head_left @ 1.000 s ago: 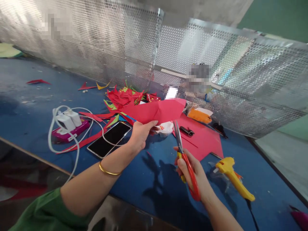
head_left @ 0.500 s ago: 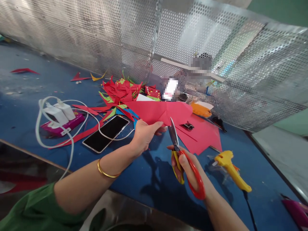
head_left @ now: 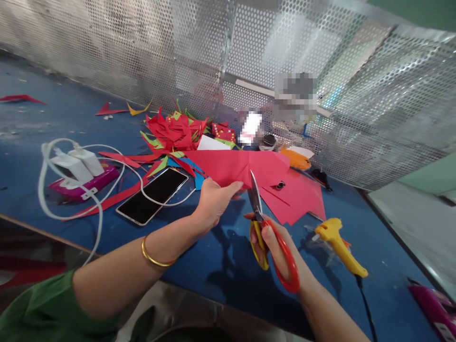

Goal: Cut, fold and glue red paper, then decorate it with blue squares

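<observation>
My left hand (head_left: 215, 202) pinches the lower edge of a creased red paper sheet (head_left: 228, 166) between thumb and fingers, holding it above the table. In my right hand (head_left: 280, 247) is a pair of scissors (head_left: 292, 270) with one red and one yellow handle loop. The blades point away from me, and their tips lie against the lower edge of the paper, just right of my left thumb. Whether they are cutting into it I cannot tell. Another red sheet (head_left: 302, 194) lies on the table behind the scissors, with a small black clip (head_left: 280, 185) near its left part.
A blue table (head_left: 221, 280) carries a phone (head_left: 153, 195), white chargers with cables on a purple power strip (head_left: 85, 185), and a pile of red and green paper scraps (head_left: 174, 130). At right lies a yellow glue gun (head_left: 340, 244). A perforated metal screen (head_left: 142, 57) stands behind.
The view has shifted slightly, so most things on the table sit a little further left. Both hands keep their holds, and the scissors stay at the paper's edge.
</observation>
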The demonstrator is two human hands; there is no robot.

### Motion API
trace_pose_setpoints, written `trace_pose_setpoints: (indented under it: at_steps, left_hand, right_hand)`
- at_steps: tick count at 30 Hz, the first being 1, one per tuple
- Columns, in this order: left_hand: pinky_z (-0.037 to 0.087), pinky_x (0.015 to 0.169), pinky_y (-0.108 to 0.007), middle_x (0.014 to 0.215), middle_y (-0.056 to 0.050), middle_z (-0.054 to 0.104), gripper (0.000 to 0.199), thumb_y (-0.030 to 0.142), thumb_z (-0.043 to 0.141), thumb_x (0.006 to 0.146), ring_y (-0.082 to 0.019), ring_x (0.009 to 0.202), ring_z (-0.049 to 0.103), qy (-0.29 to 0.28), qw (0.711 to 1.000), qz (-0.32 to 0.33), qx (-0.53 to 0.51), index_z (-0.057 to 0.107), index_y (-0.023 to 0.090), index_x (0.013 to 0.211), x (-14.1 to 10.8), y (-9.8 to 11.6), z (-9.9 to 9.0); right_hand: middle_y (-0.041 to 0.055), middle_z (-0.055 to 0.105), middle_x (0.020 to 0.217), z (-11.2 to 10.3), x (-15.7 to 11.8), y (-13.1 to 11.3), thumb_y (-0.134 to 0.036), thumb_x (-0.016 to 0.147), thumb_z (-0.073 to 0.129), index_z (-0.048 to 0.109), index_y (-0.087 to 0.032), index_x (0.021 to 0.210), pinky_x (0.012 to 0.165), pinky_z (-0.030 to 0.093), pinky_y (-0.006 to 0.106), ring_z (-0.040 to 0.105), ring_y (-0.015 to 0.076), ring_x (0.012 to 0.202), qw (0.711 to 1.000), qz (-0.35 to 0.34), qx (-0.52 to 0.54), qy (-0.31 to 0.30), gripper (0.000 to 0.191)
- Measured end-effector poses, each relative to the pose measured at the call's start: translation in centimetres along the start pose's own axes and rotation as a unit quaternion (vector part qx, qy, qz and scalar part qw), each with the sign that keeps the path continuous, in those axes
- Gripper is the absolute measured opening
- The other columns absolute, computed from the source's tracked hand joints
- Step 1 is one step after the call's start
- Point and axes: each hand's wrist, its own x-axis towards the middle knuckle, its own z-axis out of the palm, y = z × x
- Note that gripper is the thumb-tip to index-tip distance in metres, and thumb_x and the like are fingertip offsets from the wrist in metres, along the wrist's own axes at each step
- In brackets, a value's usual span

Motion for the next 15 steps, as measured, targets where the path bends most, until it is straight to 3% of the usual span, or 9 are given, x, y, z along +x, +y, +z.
trace_pose_setpoints:
  at_steps: [15]
  left_hand:
    - [0.058, 0.059, -0.024, 0.077, -0.009, 0.077, 0.017, 0.022, 0.075, 0.068, -0.02, 0.071, 0.075, 0.003, 1.0, 0.014, 0.006, 0.076, 0.011, 0.081, -0.14, -0.09, 0.16]
  right_hand:
    - [-0.0031, 0.053, 0.077, -0.47, 0.03, 0.28, -0.066, 0.093, 0.049, 0.051, -0.02, 0.122, 0.042, 0.04, 0.024, 0.044, 0.0074, 0.045, 0.999, 0.017, -0.016, -0.044, 0.055]
